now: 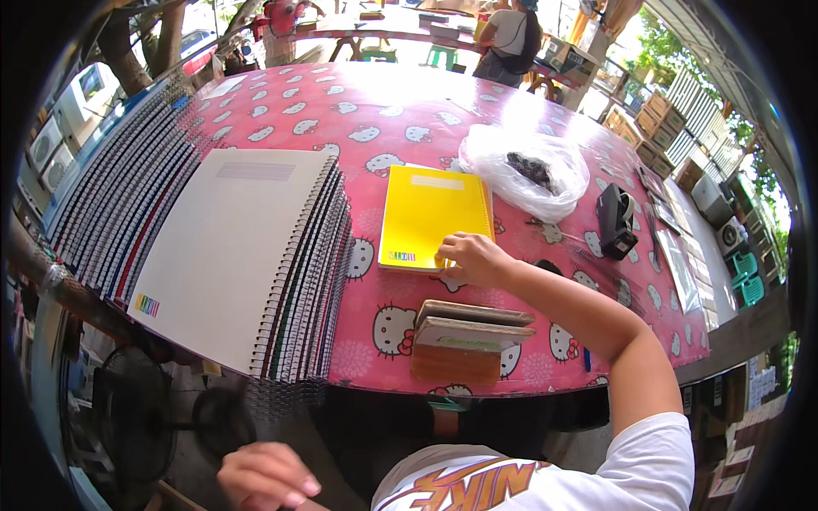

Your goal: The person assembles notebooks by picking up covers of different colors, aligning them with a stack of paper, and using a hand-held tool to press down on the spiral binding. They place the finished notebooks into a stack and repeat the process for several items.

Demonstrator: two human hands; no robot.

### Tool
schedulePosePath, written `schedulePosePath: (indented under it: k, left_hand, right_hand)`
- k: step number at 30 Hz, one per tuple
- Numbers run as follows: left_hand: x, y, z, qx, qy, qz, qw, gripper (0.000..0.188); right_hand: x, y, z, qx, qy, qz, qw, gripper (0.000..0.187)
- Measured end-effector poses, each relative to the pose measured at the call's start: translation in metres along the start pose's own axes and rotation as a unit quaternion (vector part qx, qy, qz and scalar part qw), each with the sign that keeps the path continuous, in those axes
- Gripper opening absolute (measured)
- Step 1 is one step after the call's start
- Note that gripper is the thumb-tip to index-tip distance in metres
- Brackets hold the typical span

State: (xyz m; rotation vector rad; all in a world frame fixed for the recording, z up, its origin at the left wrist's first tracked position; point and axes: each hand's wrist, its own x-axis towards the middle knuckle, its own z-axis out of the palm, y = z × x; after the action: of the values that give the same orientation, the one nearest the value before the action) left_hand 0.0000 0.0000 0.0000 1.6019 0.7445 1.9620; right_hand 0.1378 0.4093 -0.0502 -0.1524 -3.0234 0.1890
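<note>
A yellow spiral notebook (430, 204) lies on the pink table, with white pages or another book showing beneath its edge. My right hand (473, 258) reaches in from the right, fingers bent and gripping the notebook's lower right corner. Down at the lower left, off the table's near edge, hovers my left hand (268, 477). Its fingers are loosely bent, slightly blurred, and nothing shows in them. Between the notebook and my body stands a wooden block holder (460, 336) with upright slats. Left of the yellow notebook rises a stack of large white-covered spiral notebooks (230, 247).
More spiral notebooks (128, 187) stand packed along the left side. Behind the yellow notebook sits a clear plastic bag (528, 166) with something dark inside. A black tape dispenser (615, 221) is to the right. A fan (132, 413) stands below the table; a person (509, 43) is far off.
</note>
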Motion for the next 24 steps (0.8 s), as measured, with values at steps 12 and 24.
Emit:
schedulePosePath:
  k: [12, 24]
  left_hand:
    - [0.0, -0.087, 0.045, -0.147, 0.095, -0.178, 0.968, 0.029]
    - [-0.023, -0.15, 0.034, -0.15, 0.252, -0.248, 0.923, 0.023]
  right_hand:
    - [0.005, -0.007, 0.001, -0.013, 0.031, -0.009, 0.999, 0.016]
    - [0.008, -0.003, -0.01, 0.041, -0.036, 0.016, 0.998, 0.028]
